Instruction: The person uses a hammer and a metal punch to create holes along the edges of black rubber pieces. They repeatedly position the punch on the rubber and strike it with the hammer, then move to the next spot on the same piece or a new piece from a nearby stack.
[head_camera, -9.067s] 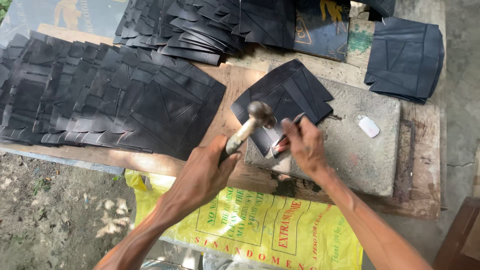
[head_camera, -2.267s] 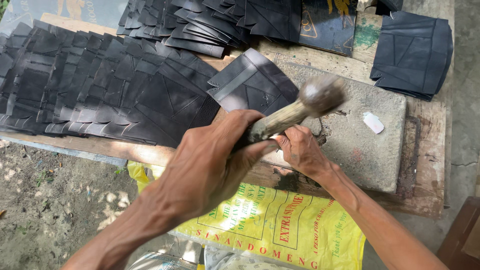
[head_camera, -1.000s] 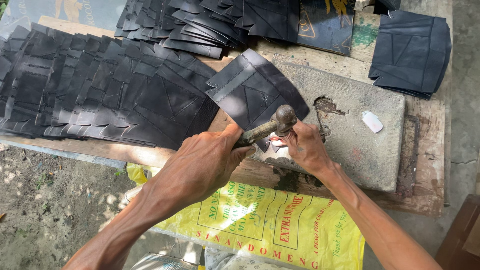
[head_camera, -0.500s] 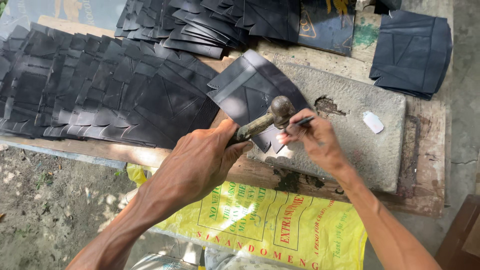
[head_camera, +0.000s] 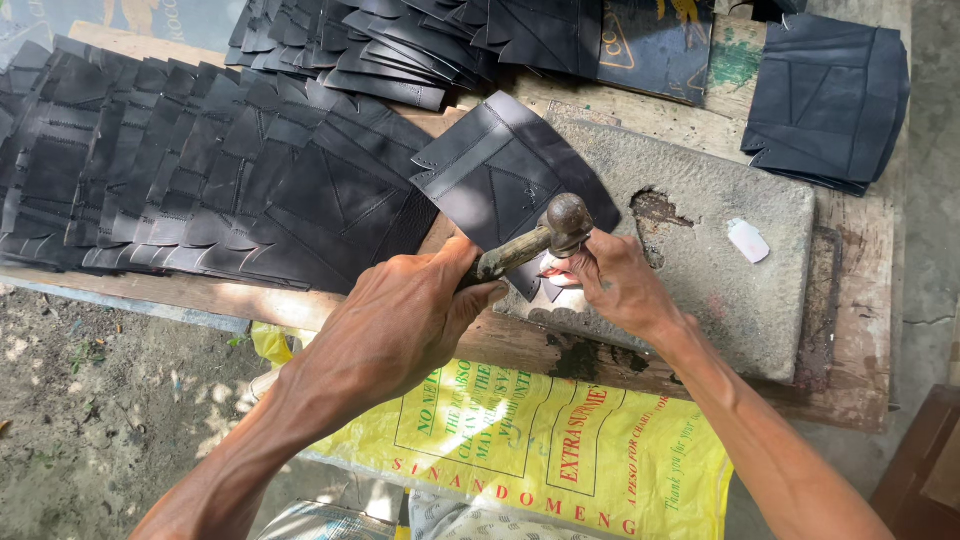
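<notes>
The left hand (head_camera: 400, 320) is wrapping its fingers tightly around the worn wooden handle of a small round-headed metal hammer (head_camera: 566, 222), whose head is now hanging just over the near corner of the black stitched leather panel (head_camera: 505, 175). Half a second ago the head was sitting a little further left and the right hand's fingers were more open; now the right hand (head_camera: 615, 285) is curling in, its fingertips pinched on something thin at the panel's lower edge (what exactly they pinch I cannot tell, as the hammer head is covering it). The panel is lying on the grey stone slab (head_camera: 720, 290), partly overhanging its left edge. Judging by this closing-in, another blow is being lined up. Rows of similar black leather pieces (head_camera: 200, 190) are lying overlapped on the wooden bench (head_camera: 870, 380), with a yellow printed sack (head_camera: 560, 460) hanging below.
</notes>
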